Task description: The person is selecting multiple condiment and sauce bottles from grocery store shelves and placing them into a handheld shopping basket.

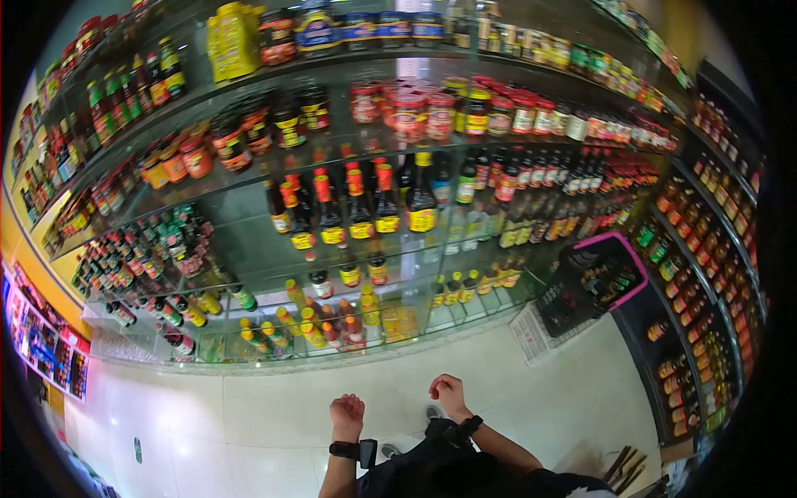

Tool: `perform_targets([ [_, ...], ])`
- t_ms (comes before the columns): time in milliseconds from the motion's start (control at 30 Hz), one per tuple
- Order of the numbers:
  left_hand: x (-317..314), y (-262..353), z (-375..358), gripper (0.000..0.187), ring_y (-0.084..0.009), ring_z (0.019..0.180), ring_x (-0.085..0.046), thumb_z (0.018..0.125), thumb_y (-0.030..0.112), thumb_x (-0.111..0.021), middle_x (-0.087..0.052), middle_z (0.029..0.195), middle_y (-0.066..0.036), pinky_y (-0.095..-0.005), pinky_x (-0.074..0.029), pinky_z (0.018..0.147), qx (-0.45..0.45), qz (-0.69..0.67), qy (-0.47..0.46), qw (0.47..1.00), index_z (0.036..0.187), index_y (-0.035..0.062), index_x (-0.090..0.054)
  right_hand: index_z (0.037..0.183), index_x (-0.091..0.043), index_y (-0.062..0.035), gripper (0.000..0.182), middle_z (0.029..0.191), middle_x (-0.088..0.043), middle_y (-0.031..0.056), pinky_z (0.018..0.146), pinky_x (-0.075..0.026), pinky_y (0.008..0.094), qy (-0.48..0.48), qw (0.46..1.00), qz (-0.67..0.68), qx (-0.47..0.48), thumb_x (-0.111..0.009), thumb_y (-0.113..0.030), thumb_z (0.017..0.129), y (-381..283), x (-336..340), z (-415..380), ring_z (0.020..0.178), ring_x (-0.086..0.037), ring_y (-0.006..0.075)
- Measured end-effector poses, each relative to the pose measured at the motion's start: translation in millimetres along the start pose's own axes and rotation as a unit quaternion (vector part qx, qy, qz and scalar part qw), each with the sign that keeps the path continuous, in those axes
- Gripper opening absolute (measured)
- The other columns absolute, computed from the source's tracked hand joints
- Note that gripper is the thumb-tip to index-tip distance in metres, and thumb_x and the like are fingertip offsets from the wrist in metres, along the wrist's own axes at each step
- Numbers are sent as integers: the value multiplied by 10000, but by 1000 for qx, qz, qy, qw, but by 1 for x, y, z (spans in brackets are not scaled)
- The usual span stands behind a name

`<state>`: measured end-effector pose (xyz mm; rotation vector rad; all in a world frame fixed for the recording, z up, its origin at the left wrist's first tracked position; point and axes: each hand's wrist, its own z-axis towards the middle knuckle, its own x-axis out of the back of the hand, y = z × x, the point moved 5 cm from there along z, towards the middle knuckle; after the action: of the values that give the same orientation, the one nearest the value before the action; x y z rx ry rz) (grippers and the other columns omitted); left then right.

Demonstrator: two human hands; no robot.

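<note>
My left hand [347, 415] is raised over the floor with its fingers curled in, and nothing shows in it. My right hand [450, 395] hangs a little to the right, closed in a loose fist, also with nothing visible in it. Both wrists wear dark bands, and the left one carries a small black device [367, 453]. Neither hand touches anything. Ahead of them, the lowest glass shelf holds yellow-labelled bottles [312, 329]. Dark sauce bottles with red caps [357, 203] stand on a shelf above.
Glass shelves [249, 183] of jars and bottles curve across the front. A black basket with a pink rim [610, 274] stands at their right end, near a dark rack of bottles [697, 290]. Pale tiled floor [249, 407] lies below, with wooden sticks [627, 466] at lower right.
</note>
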<state>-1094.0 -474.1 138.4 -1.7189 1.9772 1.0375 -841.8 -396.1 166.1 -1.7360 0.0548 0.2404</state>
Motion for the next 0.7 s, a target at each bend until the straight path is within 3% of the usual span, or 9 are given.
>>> perform_targets([
  [67,-16,-25,1,66,-172,629,-497,694,99,-412,-520,681,-41,-286,-438,619,5,25,23,999,672,94,-474,669,-523,-11,211,607,-542,55,480,-427,228,28,1000,10,-5,-346,25,779,-3,25,-7,510,-494,101],
  [133,-38,-55,12,74,-172,630,-495,713,119,-409,-516,678,-39,-290,-440,624,16,64,-56,996,686,90,-472,673,-523,-10,211,612,-545,53,496,-427,227,42,999,17,-15,-344,27,779,-8,54,-15,524,-497,100],
  [267,-90,-145,3,102,-178,646,-503,741,149,-412,-529,705,-46,-304,-453,654,28,151,10,988,751,72,-478,676,-530,-9,194,627,-547,53,512,-436,234,83,995,60,-9,-361,21,767,-15,140,-33,550,-504,106],
  [467,-148,-337,5,71,-193,649,-510,712,120,-459,-542,720,-68,-323,-460,672,98,231,-14,968,739,61,-488,666,-528,3,194,619,-554,82,494,-432,244,228,963,136,-54,-348,34,730,-4,330,-63,518,-508,137],
  [600,-181,-465,-2,77,-194,678,-515,723,129,-465,-544,735,-64,-324,-456,697,137,281,-17,950,758,63,-485,659,-525,5,189,601,-547,97,469,-431,258,306,943,128,-34,-346,33,711,-5,458,-82,493,-502,149],
  [700,-204,-546,-6,127,-191,727,-527,763,170,-445,-554,789,-64,-320,-461,710,202,345,-84,913,828,70,-490,657,-514,1,173,580,-538,99,455,-427,254,358,924,133,-13,-347,22,700,-18,540,-95,473,-496,152],
])
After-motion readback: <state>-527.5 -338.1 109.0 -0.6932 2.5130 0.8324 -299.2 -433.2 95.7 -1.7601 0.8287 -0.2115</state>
